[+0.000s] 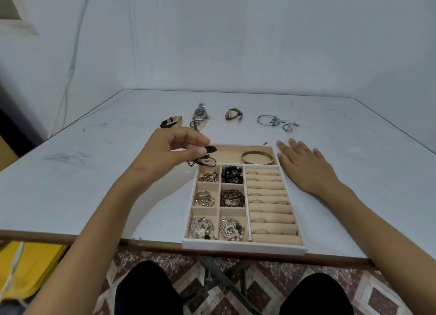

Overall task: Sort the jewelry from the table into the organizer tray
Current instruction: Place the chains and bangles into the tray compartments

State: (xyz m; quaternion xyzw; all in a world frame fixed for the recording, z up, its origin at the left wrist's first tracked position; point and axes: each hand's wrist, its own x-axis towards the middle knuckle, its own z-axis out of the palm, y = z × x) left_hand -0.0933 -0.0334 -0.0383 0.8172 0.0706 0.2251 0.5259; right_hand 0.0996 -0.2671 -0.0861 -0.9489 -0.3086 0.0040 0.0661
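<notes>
White-walled rectangular organizer tray [245, 248] (beige lining), round gold metal bangle [257, 158], glossy black bead bracelet [232, 174], brown-and-cream diamond-patterned floor [377, 298]

White sheet backdrop [212, 31], white table [70, 185] w/ brown edge, patterned floor [271, 288].

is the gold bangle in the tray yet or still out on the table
In. The bangle lies flat inside the tray's long far compartment, toward its right end.

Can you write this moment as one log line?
left hand: pinches black cord piece over organizer tray | right hand: flat on table | silver wristwatch: unsorted
</notes>
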